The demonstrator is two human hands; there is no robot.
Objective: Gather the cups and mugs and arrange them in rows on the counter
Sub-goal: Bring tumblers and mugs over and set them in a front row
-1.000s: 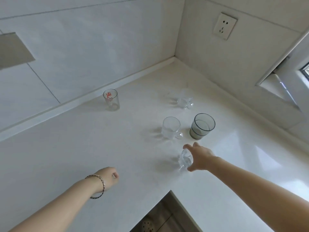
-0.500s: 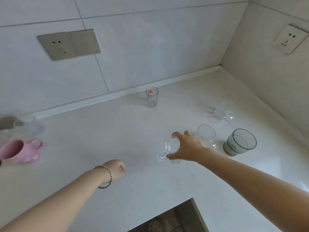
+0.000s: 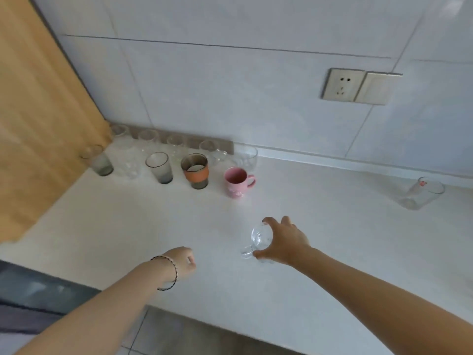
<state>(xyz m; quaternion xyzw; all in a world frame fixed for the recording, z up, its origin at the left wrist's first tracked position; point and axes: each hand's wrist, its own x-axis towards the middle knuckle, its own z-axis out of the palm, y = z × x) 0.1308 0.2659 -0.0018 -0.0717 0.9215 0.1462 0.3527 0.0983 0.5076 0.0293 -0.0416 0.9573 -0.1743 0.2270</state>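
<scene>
The right hand [image 3: 284, 242] grips a clear glass mug [image 3: 259, 238] from above over the white surface [image 3: 115, 226], while the left hand [image 3: 183, 261], near it, is curled into an empty fist, and beyond both stand a pink mug [image 3: 236, 182] and rows of glasses [image 3: 158, 167].

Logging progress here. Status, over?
Right hand grips clear mug. Left hand curled, empty. Nothing blocks the way to the pink mug.
</scene>
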